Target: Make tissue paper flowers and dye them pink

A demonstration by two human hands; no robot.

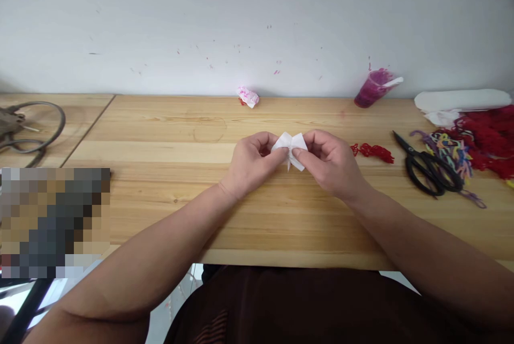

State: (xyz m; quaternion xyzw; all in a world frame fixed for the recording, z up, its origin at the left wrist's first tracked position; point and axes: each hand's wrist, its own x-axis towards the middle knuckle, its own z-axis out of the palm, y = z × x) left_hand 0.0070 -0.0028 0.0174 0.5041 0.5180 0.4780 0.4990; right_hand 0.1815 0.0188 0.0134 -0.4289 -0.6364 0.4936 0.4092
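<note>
Between my two hands, above the middle of the wooden table, is a small folded piece of white tissue paper (pixel 297 160) with pointed corners spread out. My left hand (pixel 257 159) pinches its left side, thumb pressed on the front. From the other side my right hand (pixel 331 162) grips it the same way, and the two thumb tips nearly meet at the centre. Behind the paper most of my fingertips are hidden. Just right of my right hand lies a small bundle of red yarn (pixel 375 152).
Black-handled scissors (pixel 428 170) lie at the right by multicoloured yarn pieces (pixel 452 146) and a red yarn heap (pixel 492 138). Against the wall are a pink-stained cup (pixel 373 89) with a white stick, a pink-spotted paper wad (pixel 249 97) and a white roll (pixel 461 100). A dark cable (pixel 60 116) curves at far left.
</note>
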